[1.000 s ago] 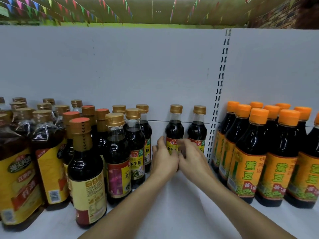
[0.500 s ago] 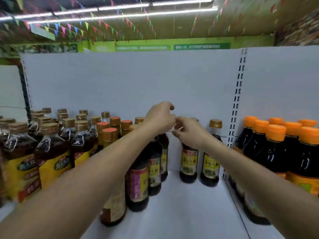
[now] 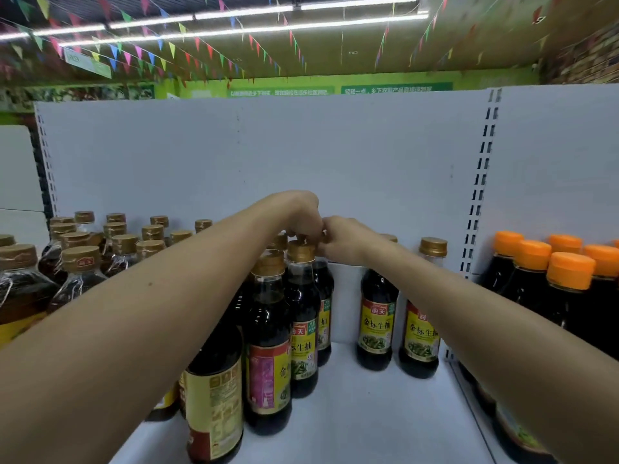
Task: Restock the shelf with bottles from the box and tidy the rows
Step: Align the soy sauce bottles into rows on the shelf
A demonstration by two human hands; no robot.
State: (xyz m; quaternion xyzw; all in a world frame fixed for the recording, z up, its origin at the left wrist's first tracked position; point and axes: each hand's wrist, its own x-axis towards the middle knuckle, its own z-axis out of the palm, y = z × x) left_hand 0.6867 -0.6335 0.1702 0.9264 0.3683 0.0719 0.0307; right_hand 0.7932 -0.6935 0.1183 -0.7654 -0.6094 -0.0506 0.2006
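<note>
A row of gold-capped soy sauce bottles stands mid-shelf. My left hand (image 3: 299, 214) reaches over them, fingertips curled down and pinching the cap of the second soy sauce bottle (image 3: 303, 316). My right hand (image 3: 346, 242) meets it from the right, fingers curled at the top of the rear soy sauce bottle (image 3: 324, 296), whose cap is hidden behind my fingers. A purple-labelled bottle (image 3: 268, 349) stands at the front of this row. Two more soy sauce bottles (image 3: 375, 329) (image 3: 420, 336) stand side by side to the right, partly behind my right forearm.
Large gold-capped bottles (image 3: 80, 262) crowd the left, and a big dark bottle (image 3: 214, 396) stands under my left forearm. Orange-capped bottles (image 3: 569, 272) fill the right bay past the slotted upright (image 3: 482, 195). Bare white shelf (image 3: 368, 420) shows in front of the two right bottles.
Both hands rose from the labels of the two right bottles to cap height and shifted left onto the middle row. The camera tilted up.
</note>
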